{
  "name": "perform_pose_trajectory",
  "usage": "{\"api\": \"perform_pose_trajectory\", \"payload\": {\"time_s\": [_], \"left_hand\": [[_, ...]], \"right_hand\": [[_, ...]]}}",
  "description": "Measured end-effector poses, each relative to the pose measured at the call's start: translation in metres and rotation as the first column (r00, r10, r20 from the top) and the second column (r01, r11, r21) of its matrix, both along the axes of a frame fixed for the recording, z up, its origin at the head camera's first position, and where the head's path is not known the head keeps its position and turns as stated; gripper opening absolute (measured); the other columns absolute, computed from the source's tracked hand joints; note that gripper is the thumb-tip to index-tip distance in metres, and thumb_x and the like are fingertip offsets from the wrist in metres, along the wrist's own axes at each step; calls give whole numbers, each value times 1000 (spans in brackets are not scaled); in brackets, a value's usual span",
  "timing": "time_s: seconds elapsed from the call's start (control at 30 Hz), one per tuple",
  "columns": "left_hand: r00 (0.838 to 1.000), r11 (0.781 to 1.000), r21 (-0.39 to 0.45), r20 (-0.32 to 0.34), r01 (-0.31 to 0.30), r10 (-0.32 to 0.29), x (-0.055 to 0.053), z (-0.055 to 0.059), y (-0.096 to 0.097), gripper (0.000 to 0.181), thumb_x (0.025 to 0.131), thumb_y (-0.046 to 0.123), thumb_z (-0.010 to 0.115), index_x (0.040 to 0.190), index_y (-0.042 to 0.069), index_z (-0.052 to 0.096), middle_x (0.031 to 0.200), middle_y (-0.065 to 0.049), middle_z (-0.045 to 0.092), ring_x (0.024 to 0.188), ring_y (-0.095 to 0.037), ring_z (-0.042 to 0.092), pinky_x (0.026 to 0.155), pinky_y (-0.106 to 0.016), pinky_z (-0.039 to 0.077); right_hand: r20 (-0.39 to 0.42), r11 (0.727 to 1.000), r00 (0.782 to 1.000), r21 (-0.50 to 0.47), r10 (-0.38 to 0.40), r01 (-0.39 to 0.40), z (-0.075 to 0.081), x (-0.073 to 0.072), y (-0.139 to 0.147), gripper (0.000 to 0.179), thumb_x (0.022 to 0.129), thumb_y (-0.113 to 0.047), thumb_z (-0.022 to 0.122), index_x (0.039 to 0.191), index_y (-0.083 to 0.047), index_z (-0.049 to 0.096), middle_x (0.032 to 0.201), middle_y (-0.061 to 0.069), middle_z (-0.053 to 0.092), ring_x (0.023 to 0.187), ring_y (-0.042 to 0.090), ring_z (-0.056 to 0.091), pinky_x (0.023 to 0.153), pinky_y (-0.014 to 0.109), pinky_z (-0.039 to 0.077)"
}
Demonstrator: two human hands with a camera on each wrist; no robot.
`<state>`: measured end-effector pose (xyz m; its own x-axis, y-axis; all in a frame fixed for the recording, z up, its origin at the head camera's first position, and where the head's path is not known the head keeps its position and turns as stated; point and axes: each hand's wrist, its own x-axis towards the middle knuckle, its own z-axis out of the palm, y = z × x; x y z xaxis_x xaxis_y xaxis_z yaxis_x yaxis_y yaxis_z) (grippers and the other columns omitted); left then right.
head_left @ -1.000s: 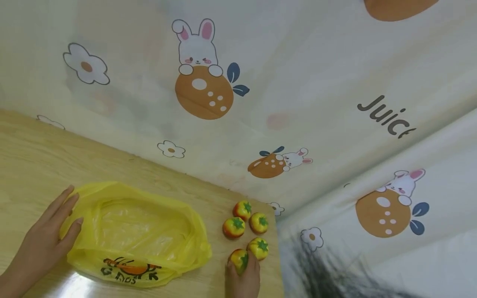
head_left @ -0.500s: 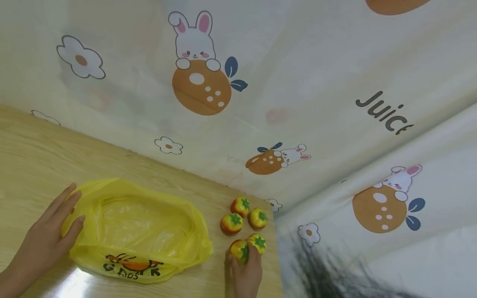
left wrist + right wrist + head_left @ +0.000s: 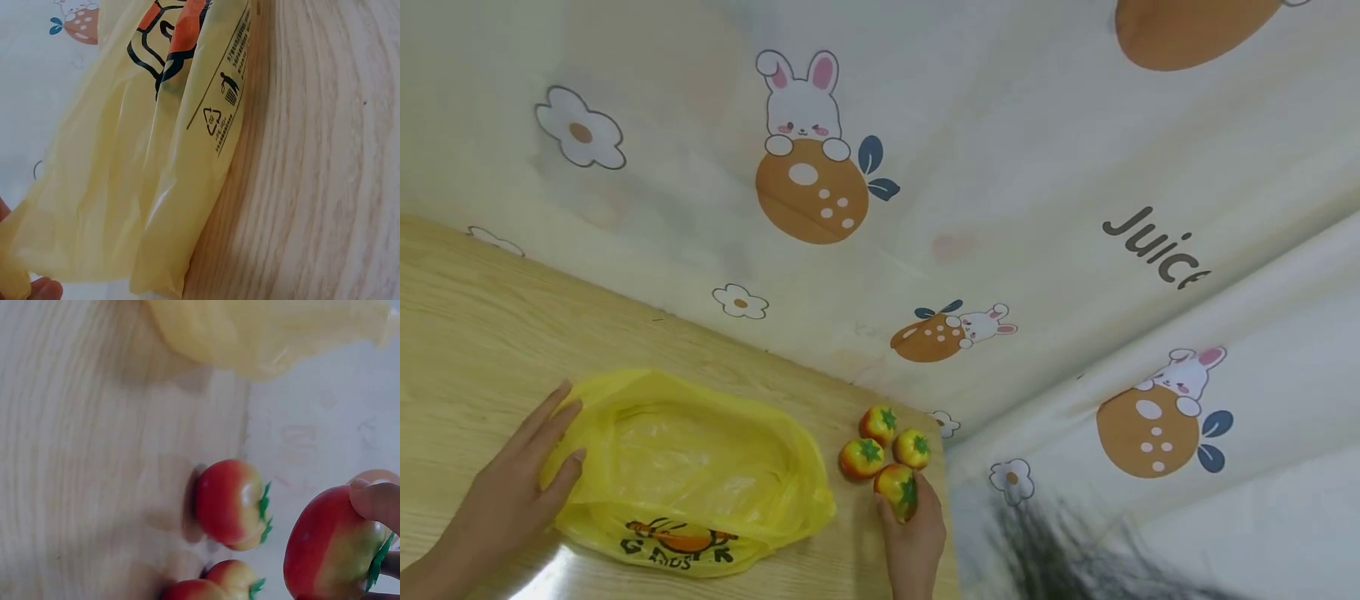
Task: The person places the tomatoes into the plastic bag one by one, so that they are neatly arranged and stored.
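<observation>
A yellow plastic bag (image 3: 700,467) with a printed front lies on its base, its mouth gaping upward. My left hand (image 3: 512,483) holds the bag's left end, thumb and fingers spread along its rim. In the left wrist view the bag's side (image 3: 169,162) fills much of the frame; only a thumb tip (image 3: 47,289) and a bit of finger show. My right hand (image 3: 916,529) grips a red-yellow toy tomato (image 3: 895,490) with a green leaf top. In the right wrist view that tomato (image 3: 331,550) appears above the wood, between thumb and fingers.
Several matching tomatoes, among them one at the back (image 3: 877,423), sit right of the bag near the table's (image 3: 512,308) right edge. A rabbit-patterned curtain (image 3: 1000,167) hangs behind and to the right. Blurry dark strands (image 3: 1075,550) show at lower right.
My right hand has raised the gripped tomato and moved slightly up and to the right, covering where another tomato lay. My left hand stays at the bag. The head view has shifted a little.
</observation>
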<state>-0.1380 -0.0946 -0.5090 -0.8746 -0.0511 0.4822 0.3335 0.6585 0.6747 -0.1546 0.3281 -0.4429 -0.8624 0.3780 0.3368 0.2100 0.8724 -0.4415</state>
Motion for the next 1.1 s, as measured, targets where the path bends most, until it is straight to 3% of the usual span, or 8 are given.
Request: {"api": "perform_pose_trajectory", "payload": {"time_s": [0.17,0.37,0.57,0.73,0.8,0.9,1.0,1.1], "left_hand": [[999,1000,-5,-42,1,-1,0,-2,-2,60,84,9,63,136,-4,37,153,-9,20,105,-41,50,68,2,32],[997,1000,11,-75,-3,4,-2,-2,-3,60,83,7,64,136,-3,39,152,-8,23,110,-38,48,72,4,30],[996,1000,9,-83,-19,19,-5,4,-3,62,83,8,63,138,0,37,153,-5,22,117,-31,46,71,-11,44],[996,1000,6,-90,-18,18,-8,7,0,63,82,7,63,139,1,36,153,-4,21,121,-28,45,68,-28,51],[995,1000,23,-95,-12,14,-8,6,1,63,83,7,63,139,1,36,153,-5,21,127,-22,40,74,-16,48],[994,999,40,-105,-10,15,-7,5,1,63,83,7,63,139,2,37,152,-6,24,131,-9,33,80,1,33],[995,999,42,-101,-11,15,-7,5,2,63,83,8,63,139,3,36,152,-7,23,132,-8,32,85,-6,41],[994,998,57,-108,-9,15,-8,6,4,63,83,7,63,139,1,36,153,-7,23,131,-7,32,91,-3,36]], "right_hand": [[-55,1000,998,9,26,-25,9,0,-9,62,71,-21,79,125,-5,53,124,16,57,114,32,54,93,46,47],[-129,998,989,-4,66,-67,31,-3,-24,62,72,-23,79,126,-8,52,123,12,57,111,28,56,85,43,52],[-149,990,979,-18,139,-143,55,-8,-47,64,74,-27,77,130,-12,49,128,6,54,112,22,55,79,37,56],[-222,970,947,-19,233,-243,73,-12,-63,66,73,-23,78,131,-14,48,131,2,52,113,19,55,74,31,57],[-243,960,933,-23,265,-279,78,-14,-69,65,73,-22,77,131,-14,48,132,3,50,113,20,55,73,30,57],[-261,944,911,5,321,-331,81,-16,-81,65,73,-24,77,130,-14,49,133,8,50,113,24,56,74,33,56],[-252,919,885,60,391,-389,81,-17,-96,64,74,-30,76,130,-15,49,133,10,50,117,26,53,79,36,55],[-227,884,854,116,468,-453,82,-17,-115,65,75,-34,74,131,-14,48,134,10,50,121,27,50,86,41,53]]}}
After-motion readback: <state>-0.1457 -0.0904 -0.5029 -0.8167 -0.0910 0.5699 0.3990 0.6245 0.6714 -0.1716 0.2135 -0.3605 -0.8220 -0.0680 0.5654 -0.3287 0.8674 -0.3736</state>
